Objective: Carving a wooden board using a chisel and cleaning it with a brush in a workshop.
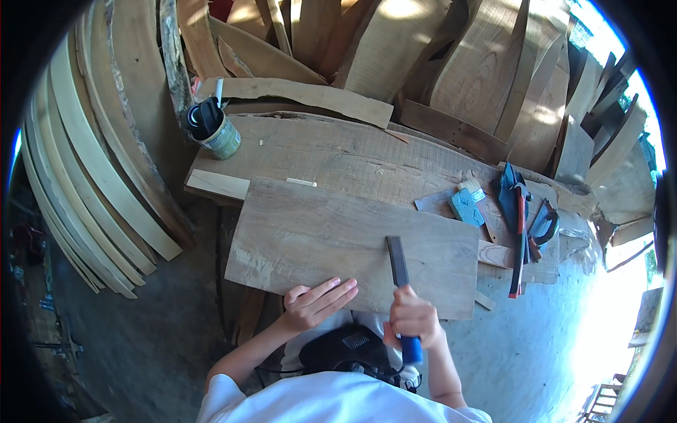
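A wide, flat wooden board [317,233] lies across the workbench, its near edge toward my body. My left hand [317,304] rests on that near edge, fingers stretched out flat and holding nothing. In my right hand [413,317] is a flat metal file [398,261] with a blue handle, my fingers wrapped round it. The file's dark blade points away from me over the right half of the board. Whether it touches the wood I cannot tell.
Beyond the board is the bench top [338,151], with a cup of tools [224,141] at its left. A blue block [466,206], a red-edged saw [520,240] and wood scraps lie to the right. Planks [479,70] lean behind; long curved-looking boards [106,141] stand left.
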A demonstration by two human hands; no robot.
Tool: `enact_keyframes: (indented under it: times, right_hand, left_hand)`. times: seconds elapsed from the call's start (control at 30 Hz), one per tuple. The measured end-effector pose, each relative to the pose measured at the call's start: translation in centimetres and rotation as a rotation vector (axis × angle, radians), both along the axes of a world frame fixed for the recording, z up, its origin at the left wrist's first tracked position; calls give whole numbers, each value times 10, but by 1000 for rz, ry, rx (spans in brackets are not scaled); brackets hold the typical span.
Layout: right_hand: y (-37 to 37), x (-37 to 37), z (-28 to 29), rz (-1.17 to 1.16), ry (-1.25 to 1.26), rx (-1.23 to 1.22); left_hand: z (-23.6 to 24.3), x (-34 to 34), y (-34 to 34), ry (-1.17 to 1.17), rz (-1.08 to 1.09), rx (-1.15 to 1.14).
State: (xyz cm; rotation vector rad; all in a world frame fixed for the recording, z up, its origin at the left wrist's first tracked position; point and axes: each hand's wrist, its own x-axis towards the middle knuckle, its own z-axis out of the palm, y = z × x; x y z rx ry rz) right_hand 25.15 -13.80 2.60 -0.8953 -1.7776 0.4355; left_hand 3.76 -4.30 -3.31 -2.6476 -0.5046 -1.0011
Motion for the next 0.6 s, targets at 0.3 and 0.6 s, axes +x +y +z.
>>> enact_keyframes:
  times: [0.3, 0.6]
  right_hand:
    - [10, -8, -5, -37, -88, -35]
    - [-26, -8, -4, 23, 26, -30]
  left_hand:
    - [0, -3, 1, 20, -6, -1]
    - [1, -7, 2, 54, 10, 23]
